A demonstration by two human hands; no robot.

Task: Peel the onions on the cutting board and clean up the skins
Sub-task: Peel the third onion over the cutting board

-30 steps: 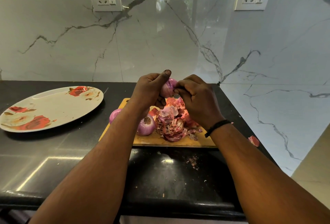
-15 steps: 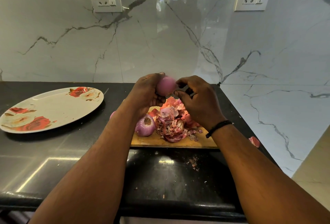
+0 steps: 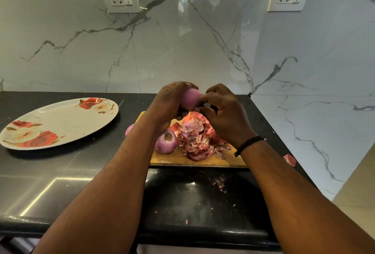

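Onion (image 3: 190,99), peeled: gripped in curled left hand (image 3: 169,102) above cutting board (image 3: 194,160); pinched at its right end by right hand (image 3: 225,116) fingertips.

The countertop (image 3: 60,172) across the lower frame is glossy black stone, and the wall (image 3: 203,51) above it is polished, mirror-like white marble with grey veins. At centre, a matt wooden cutting board (image 3: 203,160) carries dry, papery skins (image 3: 196,140) beside a smooth, shiny peeled onion (image 3: 166,142); the flowered plate (image 3: 60,124) at left looks glazed and smooth.
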